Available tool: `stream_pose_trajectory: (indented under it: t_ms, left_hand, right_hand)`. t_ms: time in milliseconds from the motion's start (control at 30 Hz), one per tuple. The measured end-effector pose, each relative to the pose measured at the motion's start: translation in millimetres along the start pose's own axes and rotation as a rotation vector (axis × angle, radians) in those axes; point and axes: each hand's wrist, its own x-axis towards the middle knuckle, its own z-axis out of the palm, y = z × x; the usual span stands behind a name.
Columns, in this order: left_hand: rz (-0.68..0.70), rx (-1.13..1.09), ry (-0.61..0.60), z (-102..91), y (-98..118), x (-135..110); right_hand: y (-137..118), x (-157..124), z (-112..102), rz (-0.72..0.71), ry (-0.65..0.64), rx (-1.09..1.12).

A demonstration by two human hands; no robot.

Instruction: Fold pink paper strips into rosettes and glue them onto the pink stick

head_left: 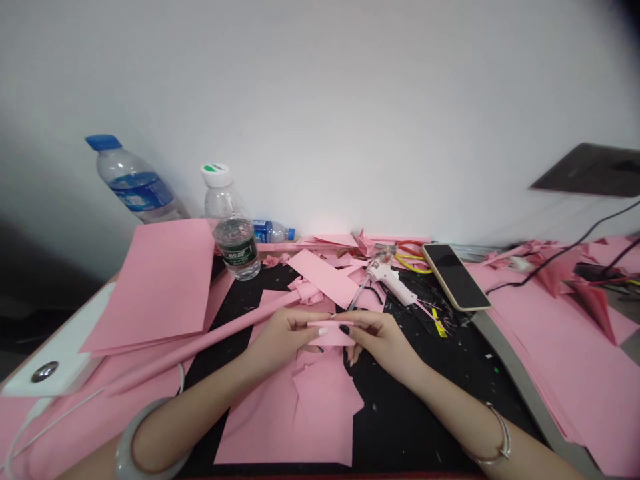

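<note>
Between both hands I hold a small folded piece of pink paper, pinched from its two sides. My left hand grips its left end, thumb on the near face. At the right end, my right hand pinches it the same way, with a dark-painted thumbnail showing. Below the hands, smaller pink paper pieces lie on a larger pink sheet on the black tabletop. A pink paper strip rests just beyond my fingers, and a long rolled pink paper tube runs to the left.
A pale glue gun and a phone lie at the back right. One bottle stands at the back left; another, blue-capped bottle leans near the wall. Pink paper stacks lie left, others right. A black cable hangs at right.
</note>
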Motion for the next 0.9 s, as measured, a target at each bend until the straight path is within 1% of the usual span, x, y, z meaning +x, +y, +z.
stream_pose_trajectory:
  t_ms: [100, 433, 667, 800, 900]
  left_hand:
    - [-0.015, 0.000, 0.004, -0.1, 1.8, -0.1]
    - [0.009, -0.031, -0.012, 0.2, 2.3, -0.6]
    - [0.023, 0.010, -0.028, -0.7, 3.0, -1.7]
    - [0.007, -0.009, -0.032, -0.3, 1.9, -0.9]
    - [-0.024, -0.026, -0.011, 0.4, 1.2, -0.5]
  right_hand:
    - [-2.0, -0.6, -0.9, 0.011, -0.004, -0.001]
    - [-2.7, -0.7, -1.6, -0.007, 0.013, -0.027]
    - [-2.6, -0.2, -1.1, -0.005, 0.021, -0.035]
    - [-3.4, -0.7, 0.2, -0.012, 0.031, -0.054]
    - [-2.6, -1.3, 0.8, -0.026, 0.051, -0.074]
